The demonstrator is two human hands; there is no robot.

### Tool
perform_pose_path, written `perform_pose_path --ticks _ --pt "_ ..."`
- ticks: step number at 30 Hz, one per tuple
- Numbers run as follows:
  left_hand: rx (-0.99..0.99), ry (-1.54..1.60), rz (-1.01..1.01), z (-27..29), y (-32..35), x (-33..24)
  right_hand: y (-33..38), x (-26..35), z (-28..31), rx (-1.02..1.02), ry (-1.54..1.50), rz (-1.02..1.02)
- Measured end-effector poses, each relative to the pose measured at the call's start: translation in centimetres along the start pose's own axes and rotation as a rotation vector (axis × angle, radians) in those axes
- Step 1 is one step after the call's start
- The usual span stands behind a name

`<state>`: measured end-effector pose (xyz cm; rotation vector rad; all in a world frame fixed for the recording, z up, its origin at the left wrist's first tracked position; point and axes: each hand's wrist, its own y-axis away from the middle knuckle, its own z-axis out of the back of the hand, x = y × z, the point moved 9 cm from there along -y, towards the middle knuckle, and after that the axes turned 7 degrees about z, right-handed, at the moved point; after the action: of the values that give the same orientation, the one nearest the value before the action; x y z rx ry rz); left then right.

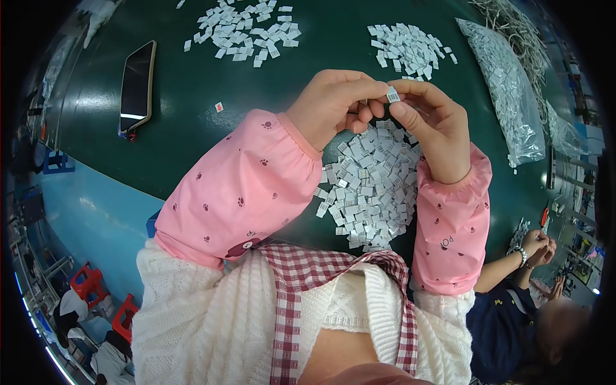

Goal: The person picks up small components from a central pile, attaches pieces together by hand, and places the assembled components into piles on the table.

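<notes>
Both my hands meet over the green table, pinching a small white label (393, 95) with dark printed lines. My right hand (439, 125) has its thumb below the label and its index finger above it. The index fingertip of my left hand (337, 102) meets the label's left edge, with the other fingers curled under. Just below my hands lies a large heap of similar white labels (375, 183), partly covered by my right wrist and sleeve. One small label with a red mark (219, 107) lies alone to the left.
Farther off are two looser piles of labels (244, 32) (410, 50). A phone (136, 83) lies at the left. To the right are a clear bag full of labels (507, 93) and a bundle of pale cords (513, 25). A co-worker (507, 314) sits at the lower right.
</notes>
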<state>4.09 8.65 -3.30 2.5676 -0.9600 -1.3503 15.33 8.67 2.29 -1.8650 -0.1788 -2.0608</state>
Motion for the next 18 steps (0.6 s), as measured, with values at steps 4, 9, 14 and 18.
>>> perform_pose_path --ticks 4,9,14,18 --pt "0.015 0.019 0.017 0.0 -0.1 0.2 0.0 -0.2 -0.1 -0.015 -0.027 -0.017" --pt "0.012 0.025 0.035 -0.1 -0.1 0.3 0.1 -0.3 0.0 -0.018 -0.038 -0.03" --pt "0.005 0.031 0.037 0.0 0.0 0.3 0.1 -0.9 0.1 -0.018 -0.076 -0.124" --pt "0.007 0.033 0.032 -0.1 -0.1 0.3 0.1 -1.5 0.2 -0.016 -0.116 -0.164"
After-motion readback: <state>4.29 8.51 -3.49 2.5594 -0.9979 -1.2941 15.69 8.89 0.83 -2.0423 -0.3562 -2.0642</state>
